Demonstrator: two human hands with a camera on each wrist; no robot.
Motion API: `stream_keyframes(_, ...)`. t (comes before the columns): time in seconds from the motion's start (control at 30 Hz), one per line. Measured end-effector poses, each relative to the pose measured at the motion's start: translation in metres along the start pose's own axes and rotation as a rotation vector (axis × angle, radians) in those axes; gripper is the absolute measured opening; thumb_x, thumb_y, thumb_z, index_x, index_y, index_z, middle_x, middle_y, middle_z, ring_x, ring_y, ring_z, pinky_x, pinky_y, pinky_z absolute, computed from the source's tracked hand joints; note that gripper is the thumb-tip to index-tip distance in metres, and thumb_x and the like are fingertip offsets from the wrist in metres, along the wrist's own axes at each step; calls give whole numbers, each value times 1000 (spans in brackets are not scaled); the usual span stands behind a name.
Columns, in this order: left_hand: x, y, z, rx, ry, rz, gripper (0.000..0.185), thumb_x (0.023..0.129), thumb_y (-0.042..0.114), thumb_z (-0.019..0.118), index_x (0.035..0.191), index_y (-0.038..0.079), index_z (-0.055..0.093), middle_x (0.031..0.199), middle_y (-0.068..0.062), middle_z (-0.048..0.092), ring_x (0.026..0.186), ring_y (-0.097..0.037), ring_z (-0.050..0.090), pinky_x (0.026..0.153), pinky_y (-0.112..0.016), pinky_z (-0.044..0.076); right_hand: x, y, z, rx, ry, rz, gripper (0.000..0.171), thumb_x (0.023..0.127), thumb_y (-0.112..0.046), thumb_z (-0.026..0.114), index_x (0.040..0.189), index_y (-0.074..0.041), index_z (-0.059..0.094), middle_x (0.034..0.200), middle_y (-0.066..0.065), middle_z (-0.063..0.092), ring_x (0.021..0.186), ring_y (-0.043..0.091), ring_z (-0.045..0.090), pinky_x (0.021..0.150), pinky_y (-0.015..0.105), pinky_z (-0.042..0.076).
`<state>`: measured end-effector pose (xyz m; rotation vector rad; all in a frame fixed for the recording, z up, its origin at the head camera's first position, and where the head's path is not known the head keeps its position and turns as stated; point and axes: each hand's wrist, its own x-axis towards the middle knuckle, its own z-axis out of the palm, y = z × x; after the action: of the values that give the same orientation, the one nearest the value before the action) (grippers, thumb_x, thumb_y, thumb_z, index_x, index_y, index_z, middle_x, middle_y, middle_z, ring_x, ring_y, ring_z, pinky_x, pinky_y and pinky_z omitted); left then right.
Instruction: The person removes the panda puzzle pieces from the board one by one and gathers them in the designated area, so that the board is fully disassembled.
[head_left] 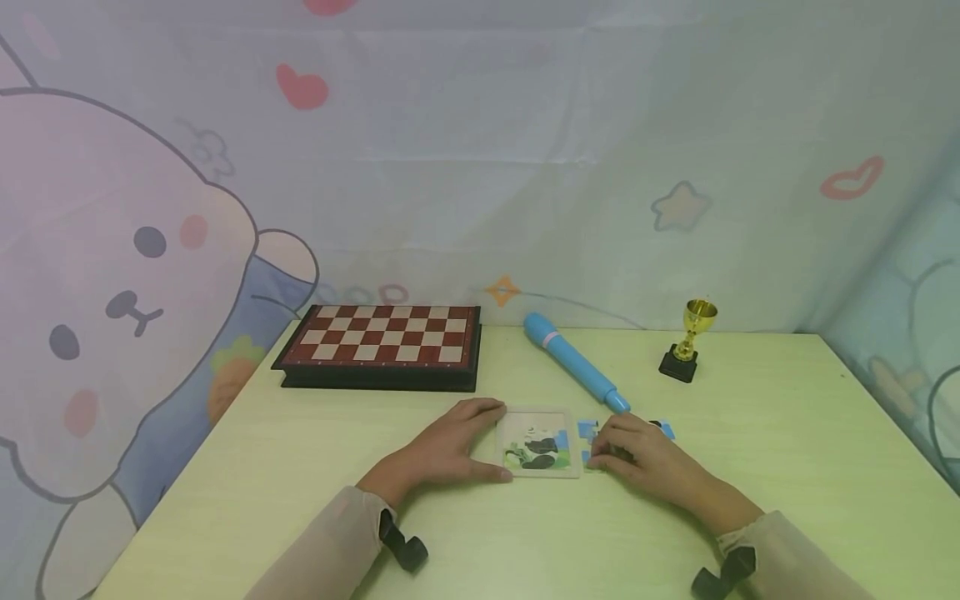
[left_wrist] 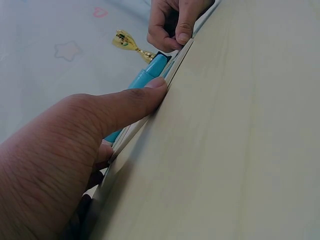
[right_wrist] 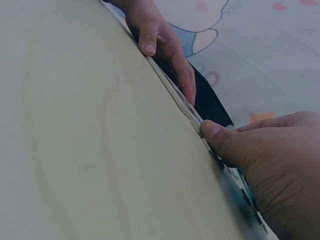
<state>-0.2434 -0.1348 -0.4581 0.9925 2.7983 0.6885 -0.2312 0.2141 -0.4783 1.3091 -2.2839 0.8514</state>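
A white-framed jigsaw puzzle [head_left: 538,476], partly filled with a black-and-white panda picture on blue and green, lies flat on the table. My left hand [head_left: 457,446] spans its left side, the index fingertip at the far corner and the thumb [left_wrist: 156,85] along the near edge. To the right of the frame, my right hand [head_left: 648,458] bends over loose puzzle pieces [head_left: 587,428], its thumb [right_wrist: 212,130] and fingers pinching one low over the table. That piece is mostly hidden by the fingers. Another loose piece [head_left: 664,428] shows beyond the right knuckles.
A folding chessboard box [head_left: 382,342] stands at the back left. Behind the puzzle lies a blue toy microphone-like stick [head_left: 577,367], its narrow end close to my right hand. A small gold trophy cup [head_left: 693,329] on a black base stands at the back right, before a cartoon-printed cloth [head_left: 480,208].
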Motion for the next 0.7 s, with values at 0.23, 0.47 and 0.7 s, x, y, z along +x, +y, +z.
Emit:
stream_keyframes(0.23,0,-1,0,-7,11,3,104,77,78,66,157,18,37,159,6,32,147,-14,26,117,-43,31,2,-3,-2,13,5,24,18,83,-12,83,94,-20,71,94,-12,63,86,3,56,75,15,45)
stream_keyframes(0.47,2,0,-1,-4,19,13,105,77,78,65,157,17,37,159,7,32,147,-15,27,117,-43,31,9,-10,-5,59,97,28,23,88,-5,77,104,-19,70,101,-9,63,90,9,58,73,22,50)
stream_keyframes(0.7,0,-1,0,-8,6,-2,106,76,81,63,158,19,36,159,8,31,147,-15,27,116,-44,32,36,-22,11,8,38,12,33,90,-14,76,122,-11,69,115,-2,67,106,14,62,87,35,53)
